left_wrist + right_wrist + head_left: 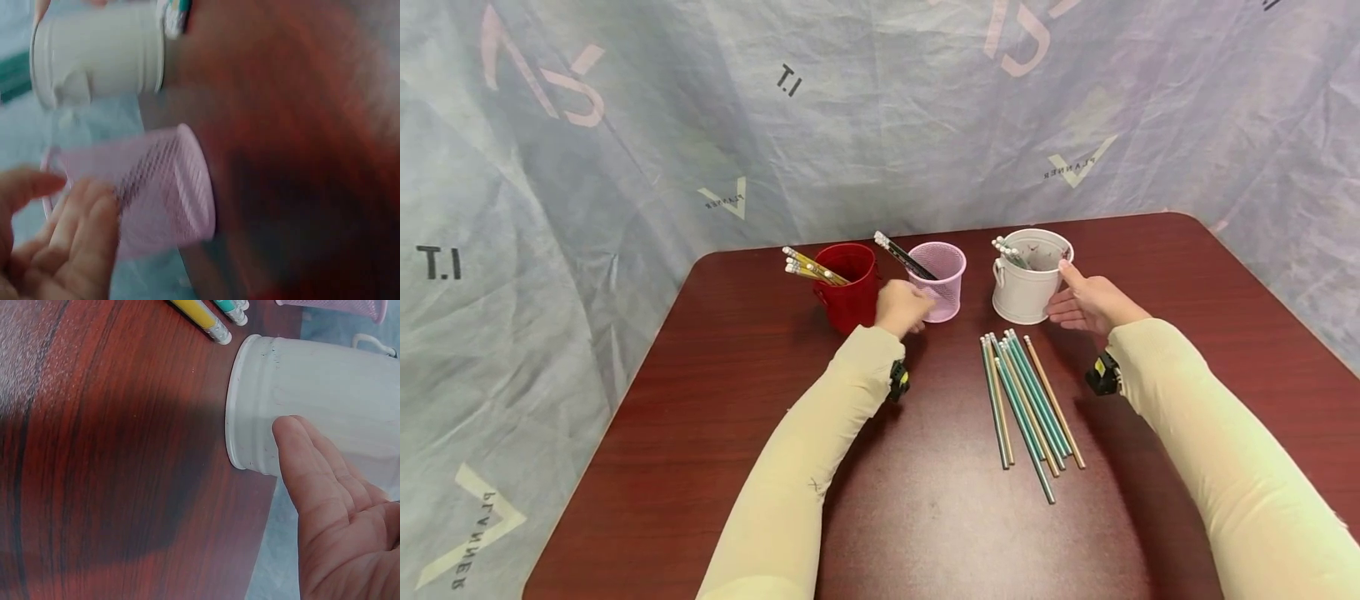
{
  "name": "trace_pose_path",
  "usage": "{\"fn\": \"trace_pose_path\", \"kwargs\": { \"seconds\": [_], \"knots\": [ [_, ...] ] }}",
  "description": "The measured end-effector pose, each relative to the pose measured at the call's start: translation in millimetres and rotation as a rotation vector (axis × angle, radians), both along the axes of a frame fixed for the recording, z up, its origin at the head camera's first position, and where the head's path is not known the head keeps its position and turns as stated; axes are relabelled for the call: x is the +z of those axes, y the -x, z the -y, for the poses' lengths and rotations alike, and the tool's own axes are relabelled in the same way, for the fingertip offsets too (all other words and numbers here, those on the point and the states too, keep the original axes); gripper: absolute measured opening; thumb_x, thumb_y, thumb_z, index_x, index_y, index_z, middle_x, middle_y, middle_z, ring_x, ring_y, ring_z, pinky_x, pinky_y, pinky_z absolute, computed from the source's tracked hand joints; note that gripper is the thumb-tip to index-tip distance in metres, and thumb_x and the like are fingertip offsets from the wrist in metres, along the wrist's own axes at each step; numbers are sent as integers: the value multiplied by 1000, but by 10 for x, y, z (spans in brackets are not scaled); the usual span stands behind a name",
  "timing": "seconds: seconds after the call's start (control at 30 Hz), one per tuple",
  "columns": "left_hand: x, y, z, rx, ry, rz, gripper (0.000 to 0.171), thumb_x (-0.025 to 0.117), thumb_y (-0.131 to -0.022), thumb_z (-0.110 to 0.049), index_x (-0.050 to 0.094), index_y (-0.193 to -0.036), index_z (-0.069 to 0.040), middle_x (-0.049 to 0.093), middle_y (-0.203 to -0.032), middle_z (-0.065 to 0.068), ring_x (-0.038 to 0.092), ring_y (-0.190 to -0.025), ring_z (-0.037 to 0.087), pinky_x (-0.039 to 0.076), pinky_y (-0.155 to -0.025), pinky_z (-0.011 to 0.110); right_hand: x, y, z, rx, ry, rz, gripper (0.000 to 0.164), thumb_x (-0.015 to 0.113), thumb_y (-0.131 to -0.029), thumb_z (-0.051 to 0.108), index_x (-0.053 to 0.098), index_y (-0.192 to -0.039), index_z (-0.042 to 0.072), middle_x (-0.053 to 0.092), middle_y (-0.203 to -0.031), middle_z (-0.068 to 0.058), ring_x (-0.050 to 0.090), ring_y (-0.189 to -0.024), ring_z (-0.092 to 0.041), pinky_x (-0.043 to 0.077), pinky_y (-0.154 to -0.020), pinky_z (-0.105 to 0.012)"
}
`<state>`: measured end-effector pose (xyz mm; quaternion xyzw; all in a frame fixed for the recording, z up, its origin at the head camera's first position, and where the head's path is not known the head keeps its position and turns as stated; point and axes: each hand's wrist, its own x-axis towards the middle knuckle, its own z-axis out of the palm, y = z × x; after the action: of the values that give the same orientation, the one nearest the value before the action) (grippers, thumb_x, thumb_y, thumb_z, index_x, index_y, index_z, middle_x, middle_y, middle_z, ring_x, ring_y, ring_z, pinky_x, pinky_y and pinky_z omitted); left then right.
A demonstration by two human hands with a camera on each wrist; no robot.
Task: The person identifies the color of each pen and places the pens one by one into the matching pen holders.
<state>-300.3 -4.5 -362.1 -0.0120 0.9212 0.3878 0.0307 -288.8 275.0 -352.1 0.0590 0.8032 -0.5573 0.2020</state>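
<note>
My left hand (pixel 904 307), blurred, is at the front of the pink mesh pencil cup (pixel 951 287), its fingers loose and holding nothing; whether they touch the mesh I cannot tell. Black pencils (pixel 904 255) lean in that cup. At the white bucket (pixel 1018 296), my right hand (pixel 1092 304) lies along the right side with straight fingers and the thumb up near the rim. A few pencils (pixel 1011 254) with white erasers stand in this bucket. In the right wrist view the fingers (pixel 312 456) are flat against or close beside the white wall.
Several green and gold pencils (pixel 1030 400) lie side by side on the dark red table (pixel 925 517), in front of the white bucket. Left of the pink cup stands a red bucket (pixel 850 300) with yellow pencils (pixel 812 268) leaning out. A grey cloth (pixel 880 125) hangs behind the table.
</note>
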Motion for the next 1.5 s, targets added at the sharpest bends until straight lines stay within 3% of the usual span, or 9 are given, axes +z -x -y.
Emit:
{"fn": "trace_pose_path", "kwargs": {
  "seconds": [0.13,0.2,0.27,0.37,0.53,1.0,1.27,1.4,1.5],
  "knots": [
    [-102,-194,-229,-299,181,100,20,67,-85,-19,74,-73,-4,66,-57,4,53,-37,7,47,-43,21,-20,-3,-32,0,8,6,90,15,-98,57,26,-134,-25,58,-118,-27,65,-83,-11,52,-86,-34],
    [-154,-295,-365,-384,265,112,24,67,-85,-21,73,-67,-6,65,-54,2,52,-36,7,45,-40,19,-29,0,-47,-1,18,8,91,15,-98,57,26,-134,-25,62,-111,-22,65,-82,-11,52,-85,-33],
    [-188,-380,-487,-419,321,126,25,67,-83,-20,72,-63,-7,64,-53,2,52,-36,8,43,-38,19,-34,3,-55,-2,27,8,91,15,-98,58,26,-134,-25,65,-105,-17,65,-81,-10,53,-85,-33],
    [-220,-457,-614,-421,381,139,24,69,-81,-19,69,-60,-9,65,-54,2,51,-34,8,42,-37,20,-35,6,-58,-3,42,11,92,15,-97,58,27,-134,-25,66,-99,-11,66,-80,-10,53,-84,-33],
    [-265,-465,-677,-409,453,143,29,71,-81,-22,65,-55,-10,64,-53,2,47,-32,7,40,-37,21,-31,9,-21,-4,56,15,91,15,-98,57,26,-134,-26,66,-99,-12,65,-80,-10,53,-84,-33],
    [-299,-459,-599,-468,472,170,34,74,-80,-28,54,-56,-15,54,-42,-2,51,-35,6,42,-40,19,-15,21,18,9,41,8,92,15,-98,58,25,-134,-25,63,-108,-19,65,-83,-11,51,-88,-35],
    [-156,-402,-395,-444,281,144,27,68,-84,-18,63,-59,-7,61,-50,3,57,-40,11,47,-42,20,-14,21,28,7,57,14,90,14,-98,56,25,-134,-26,65,-103,-15,65,-80,-10,52,-84,-33],
    [34,-370,-270,-425,113,53,11,69,-82,-11,67,-73,-4,64,-55,4,57,-44,8,47,-45,17,-14,23,10,11,46,11,90,15,-98,56,26,-134,-26,64,-106,-17,65,-80,-10,53,-85,-33],
    [262,-380,-212,-469,43,-13,7,70,-82,-9,70,-82,-2,67,-62,5,56,-47,4,47,-49,16,-14,22,-13,15,40,11,90,14,-98,56,27,-133,-26,65,-104,-16,65,-80,-10,53,-85,-33]
  ]
}}
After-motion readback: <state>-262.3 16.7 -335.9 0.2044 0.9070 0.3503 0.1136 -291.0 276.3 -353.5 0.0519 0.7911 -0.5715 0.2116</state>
